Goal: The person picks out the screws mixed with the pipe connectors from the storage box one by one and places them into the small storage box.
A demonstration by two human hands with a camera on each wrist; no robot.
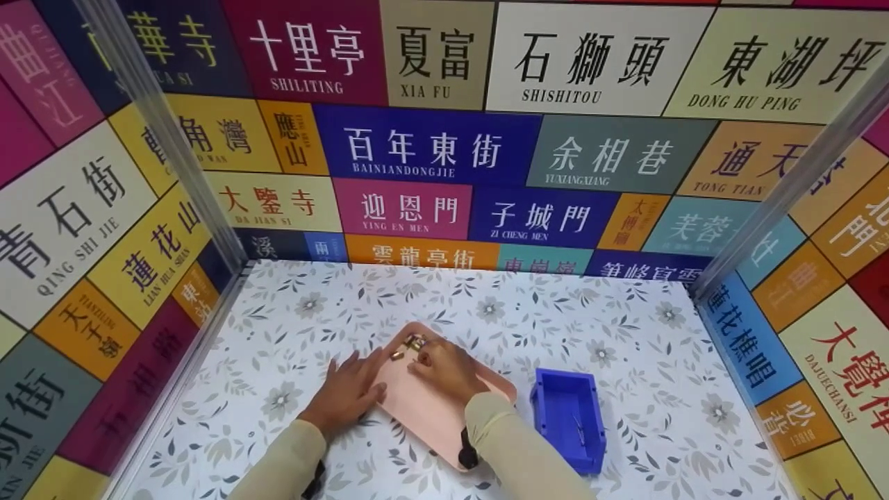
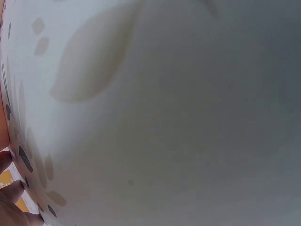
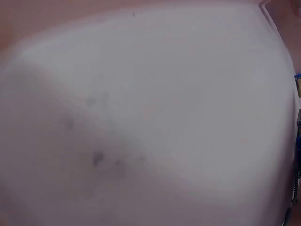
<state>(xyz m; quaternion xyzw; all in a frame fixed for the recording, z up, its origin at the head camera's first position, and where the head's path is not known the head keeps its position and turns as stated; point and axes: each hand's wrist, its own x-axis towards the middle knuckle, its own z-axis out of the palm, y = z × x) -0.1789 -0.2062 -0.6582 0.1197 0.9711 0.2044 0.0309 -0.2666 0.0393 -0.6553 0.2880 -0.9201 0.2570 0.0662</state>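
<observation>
A pink tray (image 1: 424, 410) lies on the floral tabletop, turned at an angle. Small metal pieces (image 1: 415, 342) sit in its far corner. My left hand (image 1: 351, 389) rests flat with straight fingers on the tray's left edge. My right hand (image 1: 444, 368) is over the tray with its fingers curled down beside the pieces; whether it pinches one is hidden. In the left wrist view only the blurred tabletop (image 2: 164, 117) and some fingertips (image 2: 9, 202) show. The right wrist view is filled by the blurred pink tray (image 3: 155, 103).
A blue bin (image 1: 568, 417) stands just right of the tray with a thin metal item (image 1: 580, 428) inside. Walls covered in coloured signs close the table on the left, back and right. The floral tabletop (image 1: 625, 333) stretches beyond the tray.
</observation>
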